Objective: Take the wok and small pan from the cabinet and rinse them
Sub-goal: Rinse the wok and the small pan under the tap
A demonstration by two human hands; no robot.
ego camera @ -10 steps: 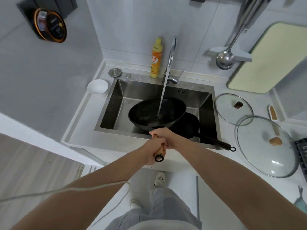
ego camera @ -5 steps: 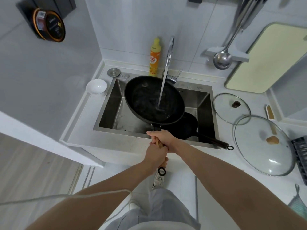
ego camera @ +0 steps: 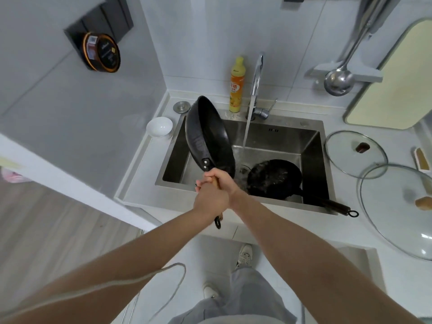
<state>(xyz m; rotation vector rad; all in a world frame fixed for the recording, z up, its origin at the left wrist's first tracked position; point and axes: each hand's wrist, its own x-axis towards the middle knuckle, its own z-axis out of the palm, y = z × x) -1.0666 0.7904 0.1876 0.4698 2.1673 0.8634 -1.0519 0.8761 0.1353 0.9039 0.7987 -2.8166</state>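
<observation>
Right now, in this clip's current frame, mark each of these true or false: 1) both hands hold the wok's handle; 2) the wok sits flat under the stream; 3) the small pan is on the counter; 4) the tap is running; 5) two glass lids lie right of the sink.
1) True: the left hand and right hand both grip the handle of the wok.
2) False: it is tipped steeply on edge, left of the water stream.
3) False: the small pan lies in the sink.
4) True.
5) True: a small glass lid and a large glass lid.
</observation>
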